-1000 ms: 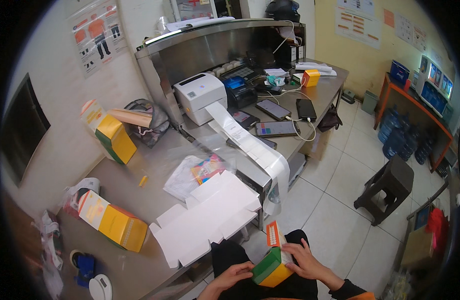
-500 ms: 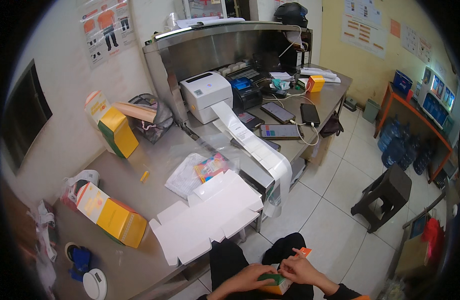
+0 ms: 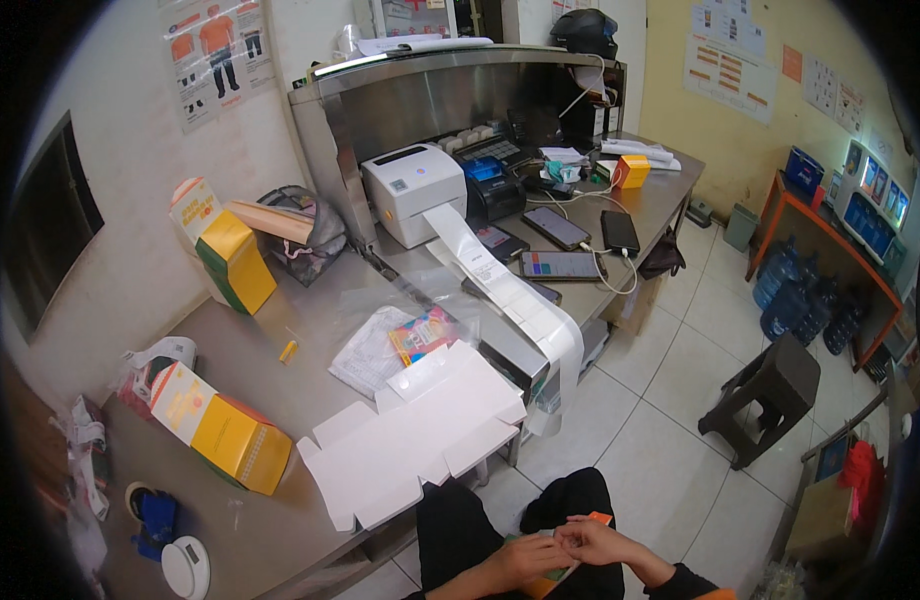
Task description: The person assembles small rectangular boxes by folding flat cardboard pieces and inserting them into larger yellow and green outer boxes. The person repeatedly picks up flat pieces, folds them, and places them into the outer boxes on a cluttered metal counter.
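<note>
A grey metal bench is seen across the left and centre of the frame. On its near edge, at lower centre, a flat white cardboard carton blank with cut flaps is laid out, unfolded. Two tall yellow-and-green cardboard cartons with white-and-orange upper panels are set farther left, one by the wall and one nearer the lower left. A boxy white label printer is placed at upper centre, a long paper strip trailed from it.

At the bottom of the frame, a small yellow, green and orange carton is located over the lap, under the hands. The left hand is laid over it, fingers bent; the right hand is half curled, its fingertips brought against the left's. Whether anything is pinched cannot be told.

As far as can be judged, the two tall cartons have been given their shape, the small one seems at least partly formed, and the blank is left unfolded. The small carton is mostly covered, so the closing of its flaps cannot be made out; both forearms are cut off by the lower edge.
</note>
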`<state>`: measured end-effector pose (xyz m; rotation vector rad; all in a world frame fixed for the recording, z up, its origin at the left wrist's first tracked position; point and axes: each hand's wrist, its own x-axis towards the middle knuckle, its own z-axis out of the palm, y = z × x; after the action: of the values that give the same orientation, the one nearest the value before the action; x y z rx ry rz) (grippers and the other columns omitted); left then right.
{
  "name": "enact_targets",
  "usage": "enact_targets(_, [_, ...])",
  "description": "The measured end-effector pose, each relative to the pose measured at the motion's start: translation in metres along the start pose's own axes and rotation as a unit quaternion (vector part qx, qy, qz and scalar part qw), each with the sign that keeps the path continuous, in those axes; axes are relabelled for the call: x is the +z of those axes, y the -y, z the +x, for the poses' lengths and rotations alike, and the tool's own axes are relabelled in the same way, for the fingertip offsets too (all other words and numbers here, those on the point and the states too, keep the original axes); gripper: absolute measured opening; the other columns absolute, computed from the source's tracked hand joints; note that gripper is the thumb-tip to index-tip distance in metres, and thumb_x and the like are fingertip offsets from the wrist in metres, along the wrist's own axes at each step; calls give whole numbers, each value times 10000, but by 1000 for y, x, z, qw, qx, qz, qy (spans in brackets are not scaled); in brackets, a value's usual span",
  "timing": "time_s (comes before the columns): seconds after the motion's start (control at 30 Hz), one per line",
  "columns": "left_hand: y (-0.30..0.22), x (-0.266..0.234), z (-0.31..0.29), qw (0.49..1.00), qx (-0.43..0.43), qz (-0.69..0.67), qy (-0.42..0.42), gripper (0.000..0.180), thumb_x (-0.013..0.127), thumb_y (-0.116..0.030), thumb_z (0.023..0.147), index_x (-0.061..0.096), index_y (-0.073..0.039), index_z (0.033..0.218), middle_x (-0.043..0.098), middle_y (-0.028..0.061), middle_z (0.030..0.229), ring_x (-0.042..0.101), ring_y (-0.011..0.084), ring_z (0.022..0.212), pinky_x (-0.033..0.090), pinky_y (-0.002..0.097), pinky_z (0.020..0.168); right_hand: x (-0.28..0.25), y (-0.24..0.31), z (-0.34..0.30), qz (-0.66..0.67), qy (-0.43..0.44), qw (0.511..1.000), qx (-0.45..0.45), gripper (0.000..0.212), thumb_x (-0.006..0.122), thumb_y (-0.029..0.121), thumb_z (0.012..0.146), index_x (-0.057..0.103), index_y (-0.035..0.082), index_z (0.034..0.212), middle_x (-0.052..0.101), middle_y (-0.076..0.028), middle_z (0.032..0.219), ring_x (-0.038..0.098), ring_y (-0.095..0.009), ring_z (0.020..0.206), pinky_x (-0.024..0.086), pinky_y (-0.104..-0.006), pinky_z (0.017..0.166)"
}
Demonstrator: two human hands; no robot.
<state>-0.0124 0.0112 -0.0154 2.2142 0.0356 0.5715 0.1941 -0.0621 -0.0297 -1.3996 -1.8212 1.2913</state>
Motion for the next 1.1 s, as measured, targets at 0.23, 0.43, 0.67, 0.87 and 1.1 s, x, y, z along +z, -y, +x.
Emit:
enact_targets(0.23, [-7, 15, 3, 997, -38, -46, -50, 186, 649, -52, 788, 641, -51, 974, 635, 91, 935, 616, 254, 849, 517, 318, 715, -10, 2, -3, -1, 74, 997, 11, 199, 488, 196, 921, 601, 65, 1019, 624, -81, 815, 590, -241, 764, 324, -419, 1002])
enact_targets(0.43, [-4, 17, -2, 994, -94, -47, -27, 190, 632, -53, 804, 636, -43, 993, 629, 94, 900, 612, 255, 851, 519, 321, 717, -19, 9, -4, -52, 94, 994, -12, 206, 484, 195, 912, 612, 60, 1000, 644, -127, 904, 569, -292, 853, 408, -404, 863])
enact_targets(0.67, [14, 36, -11, 999, -39, 8, 1, 255, 625, -71, 800, 615, -61, 1055, 609, 112, 949, 608, 248, 882, 517, 334, 745, -16, 2, -7, -86, 138, 987, -19, 202, 476, 175, 926, 574, 70, 1067, 630, -86, 860, 604, -236, 860, 255, -444, 1065])
enact_targets(0.87, [23, 62, -21, 961, -244, -104, 72, 336, 600, -82, 799, 579, -68, 1134, 579, 123, 1062, 606, 254, 942, 506, 332, 794, -16, -2, -14, -140, 161, 976, -54, 170, 493, 139, 911, 560, 43, 1035, 620, -98, 861, 589, -253, 863, 323, -425, 994])
enact_targets(1.1, [36, 70, -31, 980, 4, 80, 184, 364, 604, -139, 836, 546, -64, 1187, 576, 127, 1070, 615, 301, 932, 509, 371, 791, -10, -6, -11, 30, 245, 962, 118, 250, 437, 111, 934, 422, 65, 1180, 633, -83, 905, 608, -216, 903, 443, -345, 821])
